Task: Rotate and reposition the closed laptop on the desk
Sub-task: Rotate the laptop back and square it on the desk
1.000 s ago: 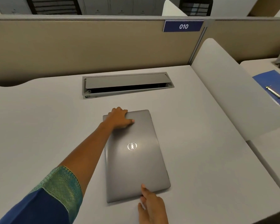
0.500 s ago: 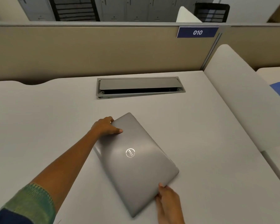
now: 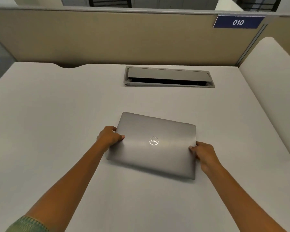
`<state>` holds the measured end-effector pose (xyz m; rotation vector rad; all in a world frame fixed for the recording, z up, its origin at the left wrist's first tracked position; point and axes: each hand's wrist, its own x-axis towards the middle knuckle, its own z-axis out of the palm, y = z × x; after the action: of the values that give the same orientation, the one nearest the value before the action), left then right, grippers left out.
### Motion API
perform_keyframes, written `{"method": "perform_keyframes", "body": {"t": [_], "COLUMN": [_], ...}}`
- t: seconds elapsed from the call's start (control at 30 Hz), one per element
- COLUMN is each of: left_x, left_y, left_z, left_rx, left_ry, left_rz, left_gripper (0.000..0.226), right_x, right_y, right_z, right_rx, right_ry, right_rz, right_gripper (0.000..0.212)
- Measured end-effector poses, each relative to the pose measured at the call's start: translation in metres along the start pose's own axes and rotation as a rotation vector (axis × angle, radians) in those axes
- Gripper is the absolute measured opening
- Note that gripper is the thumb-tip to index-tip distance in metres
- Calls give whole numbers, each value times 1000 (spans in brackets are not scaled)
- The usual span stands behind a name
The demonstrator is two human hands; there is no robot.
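I am turning the flat grey metal closed laptop [image 3: 155,144], in front of the cable slot [image 3: 169,77]. My left hand [image 3: 109,136] and right hand [image 3: 203,154] are squeezing its short edges. Next, I think, straighten it gently on the white counter [image 3: 57,123].

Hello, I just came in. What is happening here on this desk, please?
A person is handling a closed grey laptop on a white desk. The left hand grips its left short edge and the right hand grips its right short edge. The laptop lies widthwise, slightly skewed, in front of the cable hatch.
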<state>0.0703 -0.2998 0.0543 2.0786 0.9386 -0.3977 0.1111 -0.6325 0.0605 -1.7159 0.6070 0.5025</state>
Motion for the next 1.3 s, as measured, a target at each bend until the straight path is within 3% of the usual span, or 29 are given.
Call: {"method": "perform_keyframes", "body": {"t": [0.23, 0.63, 0.77, 1.3], "left_x": [-25, -42, -45, -42], "left_y": [-18, -27, -31, -37], "left_z": [11, 26, 26, 26], "left_rx": [-93, -218, -219, -172], "left_ry": [32, 40, 47, 82], "left_rz": [-28, -55, -68, -43], "left_gripper": [59, 54, 55, 57], "right_x": [7, 12, 9, 7], "right_y": [-5, 2, 3, 10], "right_z": [-9, -20, -17, -7], "right_rx": [-110, -187, -239, -353], "right_ry": [8, 74, 104, 210], "right_rz": [-50, -94, -117, -175], "right_gripper": [16, 27, 20, 28]}}
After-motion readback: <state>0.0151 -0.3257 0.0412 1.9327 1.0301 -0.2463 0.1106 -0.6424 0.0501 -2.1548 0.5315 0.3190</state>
